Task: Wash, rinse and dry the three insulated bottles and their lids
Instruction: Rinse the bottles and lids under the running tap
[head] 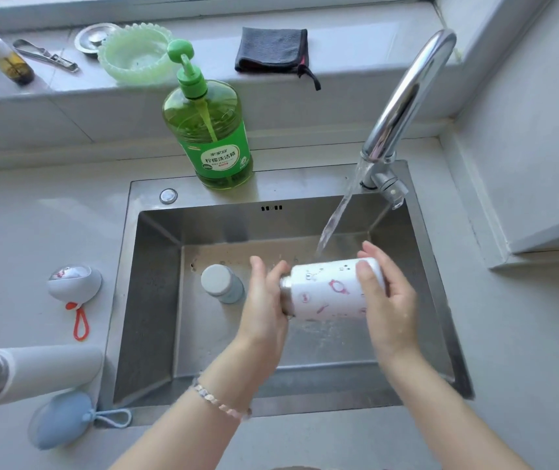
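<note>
The grey table (34,232) fills the view, with the steel sink (156,266) sunk into its middle. At one o'clock from the sink, the curved tap (403,96) pours a stream of water (335,218) down toward the basin's centre. A big green soap bottle (213,137) with a pump stands on the sink's back rim at twelve o'clock.

At eight o'clock, on the table, a white bottle (40,374) lies on its side, lidless, its open mouth pointing left. Over the basin, both hands hold a patterned bottle (329,290) sideways just where the water lands, with its bare metal neck pointing to nine o'clock. The right hand (390,293) grips the base end, thumb across the front and fingers wrapped behind. The left hand (264,300) holds the neck end, its fingers closed narrowly round it. A bracelet sits on that wrist.

A grey-blue bottle (222,283) stands in the basin at nine o'clock of the hands, just beside the left one.

On the sill at eleven o'clock sits a green bowl (135,54); a folded dark cloth (271,50) lies at twelve. A blue lid (61,418) with a loop rests at seven o'clock, touching the white bottle. A white lid (74,283) with an orange loop lies at nine.
</note>
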A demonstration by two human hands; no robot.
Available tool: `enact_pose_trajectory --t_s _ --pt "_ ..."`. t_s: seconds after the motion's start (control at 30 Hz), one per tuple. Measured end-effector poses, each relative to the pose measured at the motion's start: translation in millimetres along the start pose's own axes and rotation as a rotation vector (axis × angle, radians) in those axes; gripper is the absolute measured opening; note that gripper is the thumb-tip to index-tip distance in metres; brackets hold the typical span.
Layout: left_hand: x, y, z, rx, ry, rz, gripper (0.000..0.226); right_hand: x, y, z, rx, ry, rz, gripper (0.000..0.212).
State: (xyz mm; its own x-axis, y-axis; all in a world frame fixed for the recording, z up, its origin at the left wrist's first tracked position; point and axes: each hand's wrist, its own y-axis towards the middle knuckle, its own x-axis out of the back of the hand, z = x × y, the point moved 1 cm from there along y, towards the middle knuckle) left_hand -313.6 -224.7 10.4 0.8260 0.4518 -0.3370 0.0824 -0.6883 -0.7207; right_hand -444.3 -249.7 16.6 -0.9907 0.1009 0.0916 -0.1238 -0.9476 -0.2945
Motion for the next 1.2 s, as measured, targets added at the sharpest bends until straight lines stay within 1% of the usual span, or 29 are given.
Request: enact_pose_trajectory --t_s 0.07,0.1,0.17,0.23,0.3,0.37,0.4,0.43,0.47,0.5,0.53,0.63,0.7,0.77,0.83,0.9,0.93,0.97,1.03,1.07,1.13,1.17,1.2 --pt "-10.8 -4.0 7.8 0.05 -0.003 0.077 0.08 12.8 8.9 4.6 -0.057 0.108 -0.077 0.026" --pt "-10.8 -3.7 6.0 0.043 0.003 0.089 0.083 13.1 7.2 4.8 -0.047 0.14 -0.102 0.025" --pt "0.9 0.8 -5.6 -0.01 0.051 0.033 0.08 0.8 -6.7 -0.6 -0.001 0.113 -0.08 0.028" --pt "9.4 -0.1 -15.6 -0.041 0.073 -0.042 0.069 -9.6 -21.3 -6.2 0.03 0.038 -0.032 0.038" --pt "9.4 -5.6 -7.5 -0.023 0.109 -0.025 0.068 -3.8 -21.6 -4.0 0.038 0.011 -0.045 0.037" --pt "-0.9 -14.4 9.1 0.002 0.151 0.04 0.086 11.8 -13.2 3.4 0.005 0.045 -0.087 0.026" --pt "-4.5 -16.2 16.5 0.007 0.127 0.066 0.093 18.0 -10.1 5.3 -0.017 0.049 -0.081 0.021" --pt "-3.4 -14.9 19.2 0.009 0.108 0.066 0.09 20.6 -9.0 6.1 -0.025 0.03 -0.047 0.017" --pt "0.7 -12.2 19.1 0.024 0.088 0.05 0.083 20.3 -9.0 5.8 -0.009 -0.019 0.0 0.016" --pt "6.3 -9.5 18.1 0.044 0.094 0.025 0.076 19.0 -9.0 5.8 0.036 -0.102 0.054 0.017" --pt "13.2 -7.5 17.7 0.062 0.133 0.004 0.073 17.8 -8.8 5.3 0.097 -0.207 0.103 0.02" --pt "33.5 -7.6 21.2 0.076 0.375 -0.047 0.057 21.6 -5.6 3.1 0.25 -0.491 0.196 0.032" --pt "43.3 -11.3 23.2 0.092 0.437 -0.073 0.038 29.1 -2.9 2.7 0.291 -0.602 0.198 0.038" --pt "53.3 -11.8 25.1 0.106 0.447 -0.128 0.019 41.1 -0.9 4.1 0.315 -0.675 0.184 0.04" --pt "59.5 -13.2 24.9 0.112 0.477 -0.173 0.014 55.9 2.7 5.1 0.307 -0.728 0.142 0.036" --pt "58.8 -15.4 25.8 0.114 0.493 -0.177 0.018 70.2 5.6 4.6 0.238 -0.704 0.06 0.032" --pt "55.2 -16.5 26.5 0.112 0.488 -0.157 0.025 74.9 5.9 4.7 0.189 -0.65 0.013 0.032" --pt "49.7 -17.0 27.6 0.115 0.468 -0.124 0.033 76.2 5.6 5.1 0.128 -0.568 -0.026 0.031" --pt "34.7 -17.4 30.1 0.15 0.383 -0.035 0.048 69.7 2.7 2.8 -0.025 -0.354 -0.047 0.019" --pt "25.8 -17.3 30.7 0.185 0.323 0.013 0.049 62.9 -0.8 0.5 -0.109 -0.241 -0.026 0.015" --pt "10.3 -15.5 28.3 0.225 0.19 0.071 0.038 48.2 -9.4 -5.4 -0.235 -0.081 0.043 0.013" --pt "5.8 -13.9 24.6 0.206 0.148 0.054 0.033 42.2 -13.5 -8.1 -0.262 -0.062 0.102 0.014" --pt "3.2 -11.4 20.5 0.168 0.135 0.012 0.032 38.7 -15.8 -10.6 -0.265 -0.085 0.174 0.023"
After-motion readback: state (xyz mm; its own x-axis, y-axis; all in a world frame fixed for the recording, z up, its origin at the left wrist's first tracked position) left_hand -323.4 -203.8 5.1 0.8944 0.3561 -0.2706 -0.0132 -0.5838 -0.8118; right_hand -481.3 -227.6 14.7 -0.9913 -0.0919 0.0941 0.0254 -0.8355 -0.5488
